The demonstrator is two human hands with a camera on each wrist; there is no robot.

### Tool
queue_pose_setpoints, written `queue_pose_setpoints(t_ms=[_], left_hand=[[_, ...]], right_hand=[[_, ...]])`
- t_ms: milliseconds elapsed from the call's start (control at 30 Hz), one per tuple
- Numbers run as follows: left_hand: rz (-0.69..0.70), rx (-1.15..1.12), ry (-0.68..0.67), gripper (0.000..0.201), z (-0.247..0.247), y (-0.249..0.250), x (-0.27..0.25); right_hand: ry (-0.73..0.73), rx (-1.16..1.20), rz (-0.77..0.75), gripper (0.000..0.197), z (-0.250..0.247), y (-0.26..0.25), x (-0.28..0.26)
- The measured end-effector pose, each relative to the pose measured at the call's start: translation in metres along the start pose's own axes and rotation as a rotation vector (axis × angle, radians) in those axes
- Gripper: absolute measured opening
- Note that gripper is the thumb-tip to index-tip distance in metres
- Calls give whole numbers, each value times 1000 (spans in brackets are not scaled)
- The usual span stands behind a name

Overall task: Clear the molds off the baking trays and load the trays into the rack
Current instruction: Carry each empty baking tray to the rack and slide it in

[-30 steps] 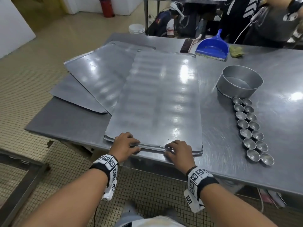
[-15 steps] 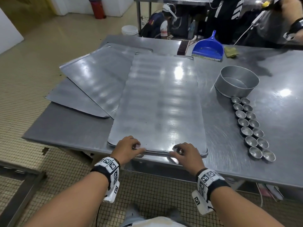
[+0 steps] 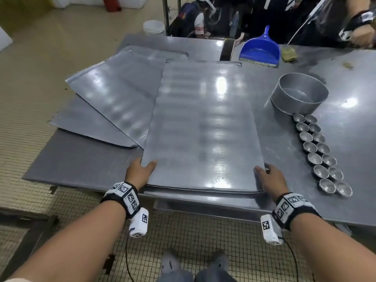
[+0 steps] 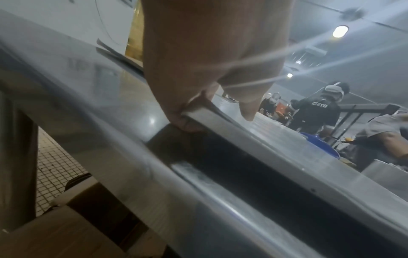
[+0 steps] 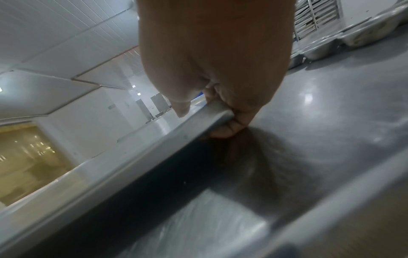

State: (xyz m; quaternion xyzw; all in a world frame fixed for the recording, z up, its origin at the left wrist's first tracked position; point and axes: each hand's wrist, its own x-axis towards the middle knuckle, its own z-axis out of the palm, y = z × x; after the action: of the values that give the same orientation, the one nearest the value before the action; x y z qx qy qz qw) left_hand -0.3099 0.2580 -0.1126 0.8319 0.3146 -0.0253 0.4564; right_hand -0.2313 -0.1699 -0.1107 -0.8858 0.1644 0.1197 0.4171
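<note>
A bare metal baking tray (image 3: 203, 127) tops a stack at the steel table's near edge. My left hand (image 3: 140, 169) grips its near-left side, thumb on top and fingers curled under the rim (image 4: 198, 113). On the near-right side my right hand (image 3: 270, 178) grips the tray in the same manner, fingers under the rim (image 5: 212, 111). The near end is lifted a little off the tray beneath. Two more trays (image 3: 120, 98) lie fanned out to the left. Several small round molds (image 3: 319, 151) stand in two rows on the table to the right.
A round cake tin (image 3: 299, 96) stands behind the molds. At the far edge lie a blue dustpan (image 3: 259, 50) and a yellow-green cloth (image 3: 289, 54). People stand beyond the table (image 3: 335, 192). A dark metal frame (image 3: 24, 237) sits low at the left on the tiled floor.
Both hands have slid apart from the tray's near edge to its two side edges and taken hold. The tray's near end has risen slightly.
</note>
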Motion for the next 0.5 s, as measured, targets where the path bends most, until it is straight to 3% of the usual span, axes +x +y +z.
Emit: queue_pose_setpoints(t_ms=[300,500], left_hand=[[54,26,13,49,1,-22,4],[64,81,10,55,-4,-34,-24]], right_hand=[[68,-59,60,58,16,-8,-20],[125,-113,83,61,21,0,-58]])
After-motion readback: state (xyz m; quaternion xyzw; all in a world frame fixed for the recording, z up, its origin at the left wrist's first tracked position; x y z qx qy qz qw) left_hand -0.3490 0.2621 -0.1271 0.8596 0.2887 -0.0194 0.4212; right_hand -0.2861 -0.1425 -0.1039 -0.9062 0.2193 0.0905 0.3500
